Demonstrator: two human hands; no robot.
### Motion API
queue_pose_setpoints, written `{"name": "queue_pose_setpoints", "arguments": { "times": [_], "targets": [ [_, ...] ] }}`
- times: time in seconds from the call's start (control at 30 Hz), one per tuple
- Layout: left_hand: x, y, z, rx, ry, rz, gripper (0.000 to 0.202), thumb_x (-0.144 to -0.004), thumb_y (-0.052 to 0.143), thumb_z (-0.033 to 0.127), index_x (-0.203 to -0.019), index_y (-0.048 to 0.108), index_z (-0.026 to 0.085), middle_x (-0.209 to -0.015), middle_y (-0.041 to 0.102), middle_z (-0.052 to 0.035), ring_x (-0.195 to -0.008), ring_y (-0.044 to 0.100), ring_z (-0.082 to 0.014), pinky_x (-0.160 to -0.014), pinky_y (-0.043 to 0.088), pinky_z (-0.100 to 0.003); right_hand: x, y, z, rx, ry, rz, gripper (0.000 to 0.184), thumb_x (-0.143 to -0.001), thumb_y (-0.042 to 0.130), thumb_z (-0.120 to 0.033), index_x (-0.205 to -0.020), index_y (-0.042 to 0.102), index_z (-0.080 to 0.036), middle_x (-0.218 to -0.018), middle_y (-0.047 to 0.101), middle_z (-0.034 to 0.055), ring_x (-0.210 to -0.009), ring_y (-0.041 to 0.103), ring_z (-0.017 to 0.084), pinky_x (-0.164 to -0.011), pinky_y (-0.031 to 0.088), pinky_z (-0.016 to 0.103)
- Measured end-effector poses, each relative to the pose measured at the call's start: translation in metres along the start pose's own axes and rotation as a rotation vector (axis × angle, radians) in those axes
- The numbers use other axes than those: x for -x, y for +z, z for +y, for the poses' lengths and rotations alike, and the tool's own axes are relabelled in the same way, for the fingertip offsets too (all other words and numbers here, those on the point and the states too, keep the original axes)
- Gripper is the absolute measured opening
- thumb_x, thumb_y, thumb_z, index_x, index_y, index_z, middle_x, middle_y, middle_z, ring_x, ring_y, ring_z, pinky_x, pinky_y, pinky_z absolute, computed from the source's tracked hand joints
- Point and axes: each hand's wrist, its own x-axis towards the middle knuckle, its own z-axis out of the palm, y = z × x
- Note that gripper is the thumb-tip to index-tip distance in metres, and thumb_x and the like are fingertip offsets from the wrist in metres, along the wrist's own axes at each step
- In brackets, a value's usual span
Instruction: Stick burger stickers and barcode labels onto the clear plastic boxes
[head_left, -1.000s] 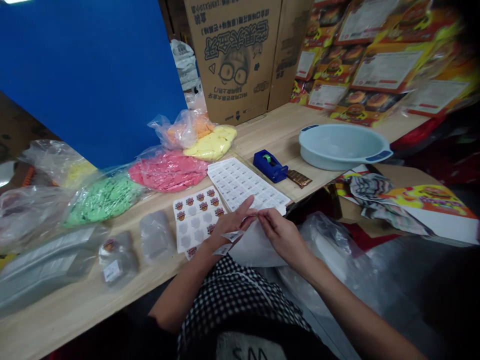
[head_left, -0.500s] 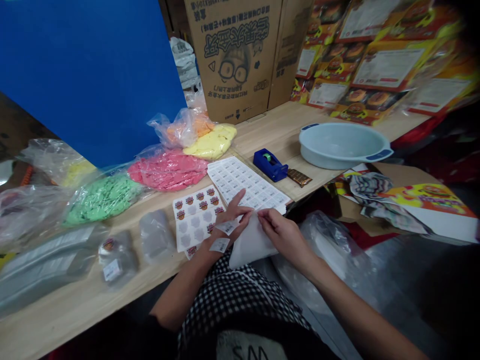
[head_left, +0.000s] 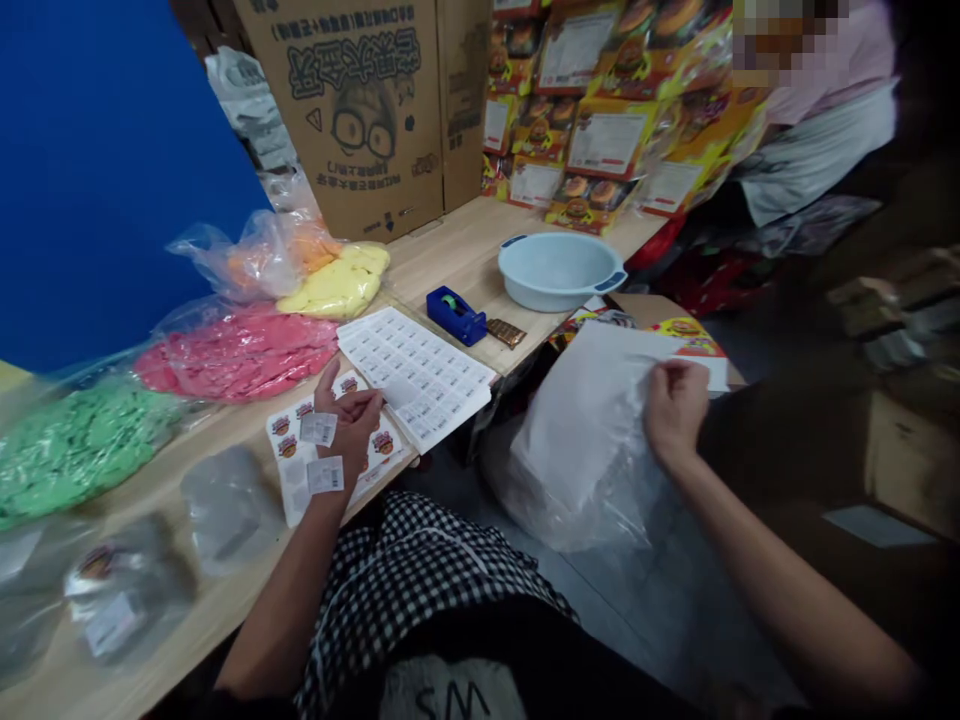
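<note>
Right now the white plastic sheet (head_left: 585,440) hangs beyond the counter (head_left: 450,250), pinched at its upper edge by the right hand's curled fingers (head_left: 667,375). The raised left hand (head_left: 349,425) has fingers (head_left: 328,385) partly open, two small white labels (head_left: 319,430) clinging to it, above a burger sticker sheet (head_left: 296,490) beside a barcode label sheet (head_left: 420,375).

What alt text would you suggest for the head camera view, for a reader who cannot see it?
A person's right hand grips a white plastic bag, while the left hand, with small white labels stuck on it, sits above a burger sticker sheet. A printed label sheet and bagged pink clay lie on the wooden table.
</note>
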Motion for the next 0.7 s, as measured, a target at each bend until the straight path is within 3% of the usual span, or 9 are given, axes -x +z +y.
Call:
{"name": "queue_pose_setpoints", "arguments": {
  "times": [0.13, 0.3, 0.4, 0.5, 0.6, 0.7],
  "targets": [
    [0.005, 0.001, -0.001, 0.020, -0.016, -0.008, 0.078, -0.064, 0.072, 0.022, -0.131, 0.032, 0.020, -0.076, 0.068, 0.0023, -0.067, 0.066, -0.0120, -0.066, 0.054, -0.025, 0.007, -0.023, 0.029, 0.251, 0.004, 0.020, 0.016, -0.085, 0.039, -0.030, -0.092, 0.046, -0.018, -0.079, 0.051, 0.0079, -0.062, 0.043, 0.016, -0.060, 0.029, 0.032],
    [0.011, 0.003, 0.001, -0.004, -0.008, -0.013, 0.079, -0.064, 0.073, 0.021, -0.131, 0.033, 0.020, -0.077, 0.068, 0.0024, -0.070, 0.067, -0.0117, -0.074, 0.054, -0.026, 0.050, -0.004, 0.060, 0.304, -0.070, -0.178, 0.008, -0.079, 0.043, -0.025, -0.076, 0.048, -0.020, -0.068, 0.043, 0.0004, -0.054, 0.033, 0.012, -0.054, 0.022, 0.029],
    [0.013, 0.000, 0.002, -0.023, -0.005, -0.031, 0.079, -0.064, 0.073, 0.020, -0.132, 0.033, 0.019, -0.076, 0.069, 0.0019, -0.071, 0.067, -0.0114, -0.072, 0.053, -0.023, 0.064, 0.002, 0.075, 0.212, -0.096, -0.119, 0.010, -0.078, 0.040, -0.024, -0.070, 0.044, -0.021, -0.068, 0.042, -0.0001, -0.061, 0.038, 0.014, -0.057, 0.028, 0.028],
    [0.014, -0.003, 0.003, -0.042, -0.022, -0.038, 0.079, -0.063, 0.075, 0.020, -0.131, 0.034, 0.018, -0.074, 0.069, 0.0021, -0.070, 0.067, -0.0114, -0.070, 0.053, -0.022, 0.048, -0.009, 0.082, 0.180, -0.036, 0.057, 0.014, -0.081, 0.034, -0.024, -0.067, 0.035, -0.023, -0.065, 0.037, 0.0000, -0.063, 0.037, 0.016, -0.061, 0.032, 0.031],
    [0.013, -0.001, 0.001, -0.045, -0.034, -0.033, 0.080, -0.062, 0.075, 0.020, -0.131, 0.034, 0.018, -0.074, 0.069, 0.0025, -0.067, 0.067, -0.0116, -0.069, 0.054, -0.023, 0.014, -0.032, 0.076, 0.189, -0.010, 0.161, 0.013, -0.083, 0.032, -0.025, -0.071, 0.035, -0.023, -0.070, 0.041, 0.0034, -0.068, 0.040, 0.017, -0.065, 0.034, 0.033],
    [0.012, 0.007, -0.002, -0.053, -0.035, -0.046, 0.082, -0.061, 0.075, 0.022, -0.132, 0.033, 0.018, -0.073, 0.069, 0.0026, -0.066, 0.067, -0.0130, -0.068, 0.055, -0.025, -0.007, -0.047, 0.063, 0.180, -0.098, 0.157, 0.011, -0.084, 0.031, -0.025, -0.077, 0.040, -0.022, -0.082, 0.049, 0.0102, -0.080, 0.046, 0.020, -0.074, 0.036, 0.034]
  ]
}}
